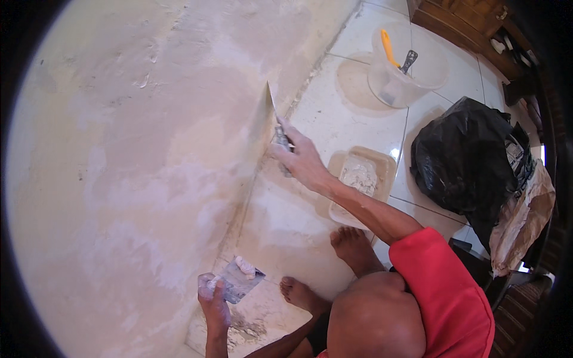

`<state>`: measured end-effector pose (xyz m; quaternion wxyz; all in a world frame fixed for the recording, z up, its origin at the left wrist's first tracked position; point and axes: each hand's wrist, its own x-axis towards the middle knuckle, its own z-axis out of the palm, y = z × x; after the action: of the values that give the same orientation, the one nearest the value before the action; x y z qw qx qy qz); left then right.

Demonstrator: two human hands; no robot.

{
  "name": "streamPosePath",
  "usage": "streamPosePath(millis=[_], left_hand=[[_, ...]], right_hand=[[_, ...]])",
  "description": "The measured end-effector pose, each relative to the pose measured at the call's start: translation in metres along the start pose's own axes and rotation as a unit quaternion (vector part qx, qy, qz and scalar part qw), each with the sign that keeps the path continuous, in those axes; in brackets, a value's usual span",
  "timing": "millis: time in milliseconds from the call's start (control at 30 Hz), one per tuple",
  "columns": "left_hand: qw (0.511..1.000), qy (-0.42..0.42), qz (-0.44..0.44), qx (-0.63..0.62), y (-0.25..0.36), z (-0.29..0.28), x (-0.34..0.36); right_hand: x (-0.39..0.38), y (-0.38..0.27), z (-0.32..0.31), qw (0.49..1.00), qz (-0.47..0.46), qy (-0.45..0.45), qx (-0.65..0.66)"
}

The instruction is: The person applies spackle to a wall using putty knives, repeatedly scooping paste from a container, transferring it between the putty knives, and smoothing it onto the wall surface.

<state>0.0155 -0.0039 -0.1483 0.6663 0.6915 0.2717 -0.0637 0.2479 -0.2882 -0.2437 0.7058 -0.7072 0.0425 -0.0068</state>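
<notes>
In my right hand [305, 161] is the handle of a putty knife [273, 101], fingers closed round it. Its thin blade is seen nearly edge-on against the lower part of the plastered wall [179, 143]; I cannot tell how firmly it touches. My left hand [213, 301], dusted white, grips a flat metal scraper plate [237, 281] low by the wall's base. A lump of whitish putty [245, 267] rests on that plate. Beneath my right forearm stands a shallow rectangular tub [387, 170] with pale putty [360, 176] inside, partly hidden by the arm.
A clear plastic bucket [382, 83] with an orange-handled tool [389, 48] and a dark-handled one [409, 61] stands on the white tiles [382, 128]. To the right are a black plastic bag [465, 155], a torn paper sack [519, 221] and wooden furniture [462, 27]. Putty droppings [245, 328] lie near my feet.
</notes>
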Motion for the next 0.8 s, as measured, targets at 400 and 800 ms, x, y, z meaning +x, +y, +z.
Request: streamPosePath(millis=[400, 800], left_hand=[[0.999, 0.024, -0.003, -0.048, 0.007, 0.003, -0.006], [0.995, 0.029, 0.06, -0.072, 0.029, 0.043, 0.004]], right_hand=[[0.003, -0.037, -0.003, 0.995, 0.064, -0.072, 0.02], [-0.131, -0.099, -0.088, 0.821, 0.401, -0.354, 0.201]])
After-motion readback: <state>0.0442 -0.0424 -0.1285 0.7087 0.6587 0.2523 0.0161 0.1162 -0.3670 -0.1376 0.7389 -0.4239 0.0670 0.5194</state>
